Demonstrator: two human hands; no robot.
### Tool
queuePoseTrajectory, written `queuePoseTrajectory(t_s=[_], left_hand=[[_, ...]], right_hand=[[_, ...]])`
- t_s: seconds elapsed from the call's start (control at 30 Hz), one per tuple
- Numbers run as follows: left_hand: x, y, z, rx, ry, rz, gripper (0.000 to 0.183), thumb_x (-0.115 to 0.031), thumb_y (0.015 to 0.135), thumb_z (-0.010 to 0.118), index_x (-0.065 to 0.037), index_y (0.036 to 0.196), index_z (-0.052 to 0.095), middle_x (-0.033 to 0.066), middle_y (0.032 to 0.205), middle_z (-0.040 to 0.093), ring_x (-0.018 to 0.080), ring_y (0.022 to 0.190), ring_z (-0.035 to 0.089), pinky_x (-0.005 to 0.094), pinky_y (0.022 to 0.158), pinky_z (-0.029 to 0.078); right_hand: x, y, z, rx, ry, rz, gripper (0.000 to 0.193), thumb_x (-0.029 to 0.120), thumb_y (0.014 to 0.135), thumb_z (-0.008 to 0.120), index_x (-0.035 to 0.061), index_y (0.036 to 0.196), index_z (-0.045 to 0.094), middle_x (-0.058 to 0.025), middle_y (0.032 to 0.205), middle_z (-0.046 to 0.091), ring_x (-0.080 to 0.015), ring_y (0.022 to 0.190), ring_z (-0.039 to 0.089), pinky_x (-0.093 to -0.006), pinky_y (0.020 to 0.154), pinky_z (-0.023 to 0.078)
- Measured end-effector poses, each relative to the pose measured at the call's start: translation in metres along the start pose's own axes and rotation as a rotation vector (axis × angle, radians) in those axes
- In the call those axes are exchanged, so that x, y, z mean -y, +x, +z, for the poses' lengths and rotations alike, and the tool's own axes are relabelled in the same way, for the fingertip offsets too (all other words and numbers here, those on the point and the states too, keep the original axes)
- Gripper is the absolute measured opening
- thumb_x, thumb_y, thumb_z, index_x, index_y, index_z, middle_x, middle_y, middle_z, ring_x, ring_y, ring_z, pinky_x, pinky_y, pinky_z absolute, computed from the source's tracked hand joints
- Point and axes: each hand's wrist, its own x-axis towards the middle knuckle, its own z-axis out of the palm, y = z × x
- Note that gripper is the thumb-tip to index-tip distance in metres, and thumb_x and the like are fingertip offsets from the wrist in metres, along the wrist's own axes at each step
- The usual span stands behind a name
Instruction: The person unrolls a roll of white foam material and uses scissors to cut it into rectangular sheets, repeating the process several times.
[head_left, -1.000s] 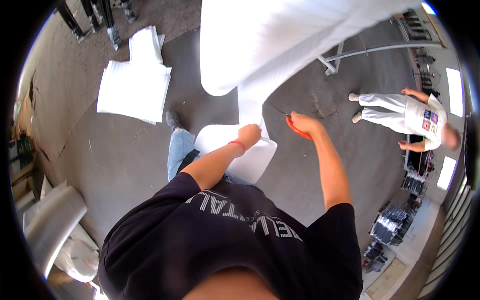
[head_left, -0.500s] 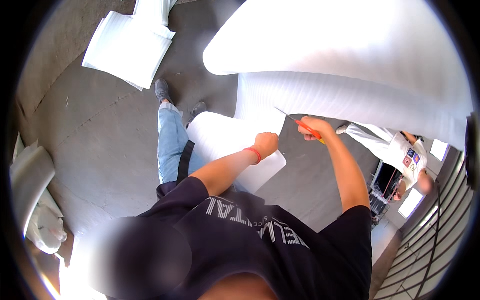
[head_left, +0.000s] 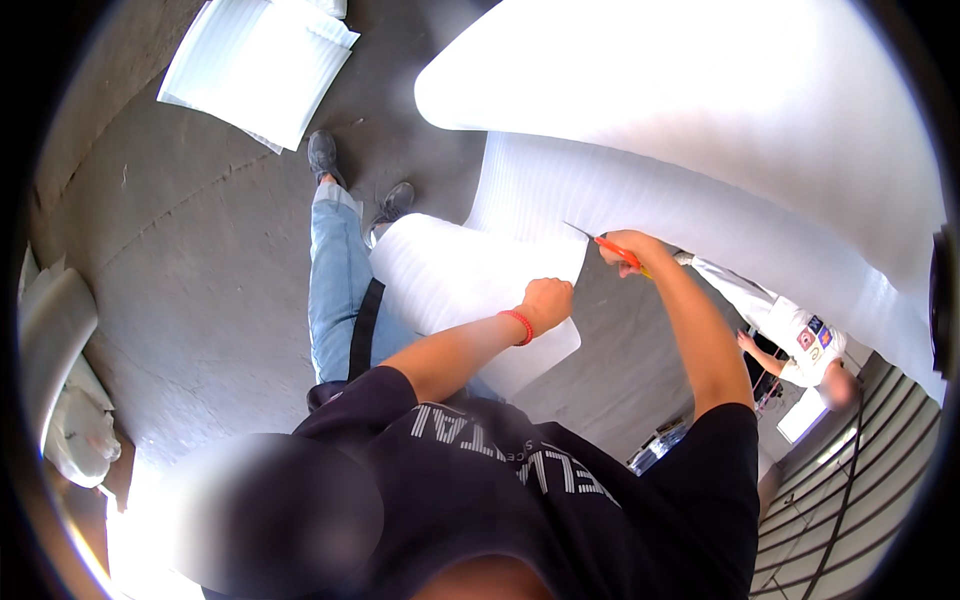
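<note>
A white ribbed foam sheet [head_left: 455,275] hangs in front of my legs, joined to a wider stretch of the same foam [head_left: 590,185] behind it. My left hand [head_left: 548,303], with a red beaded bracelet at the wrist, is closed on the sheet's right edge; its fingertips are hidden. To its right and farther off, my right hand [head_left: 628,253] grips scissors [head_left: 608,247] with orange handles. Their thin blades point left, over the foam near its right edge; whether they touch it I cannot tell.
A huge white foam roll [head_left: 660,70] fills the far right. Flat foam sheets [head_left: 258,65] lie stacked on the grey floor [head_left: 190,250] at far left. Another roll [head_left: 58,340] stands at the left rim. A person in white [head_left: 800,335] is at right, near a barred grille [head_left: 850,500].
My left hand has shifted slightly right and nearer to me, still closed on the sheet. The scissors have moved a little right. The other person's arm now reaches out to the left.
</note>
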Motion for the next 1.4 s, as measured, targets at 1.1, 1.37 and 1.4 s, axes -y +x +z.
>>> queuePoseTrajectory(t_s=[1.1,1.37,1.4], left_hand=[[0.087,-0.152,-0.035,0.06,-0.439,-0.08,0.027,-0.024,0.087,0.044,0.0,0.075,0.05,0.0116,0.047,0.052,0.0304,0.041,0.052,0.0402,0.04,0.039],[0.127,-0.216,-0.021,0.195,-0.454,-0.13,0.031,-0.031,0.087,0.045,-0.005,0.075,0.055,0.008,0.044,0.051,0.0282,0.036,0.05,0.0367,0.035,0.039],[0.134,-0.228,-0.012,0.228,-0.442,-0.137,0.031,-0.033,0.087,0.045,-0.006,0.075,0.056,0.0075,0.045,0.051,0.0276,0.036,0.05,0.0358,0.033,0.039]], right_hand=[[0.151,0.274,0.011,0.191,-0.173,0.337,0.027,0.0,0.064,0.041,-0.0099,0.088,0.048,-0.0241,0.089,0.052,-0.0198,0.047,0.043,-0.0302,0.044,0.036],[0.21,0.321,0.023,0.147,-0.187,0.33,0.025,0.001,0.064,0.042,-0.0085,0.087,0.047,-0.0223,0.084,0.052,-0.0199,0.046,0.042,-0.0316,0.044,0.036],[0.218,0.326,0.025,0.15,-0.187,0.332,0.027,0.001,0.064,0.041,-0.0089,0.089,0.046,-0.0227,0.085,0.052,-0.0199,0.046,0.043,-0.0316,0.044,0.035]])
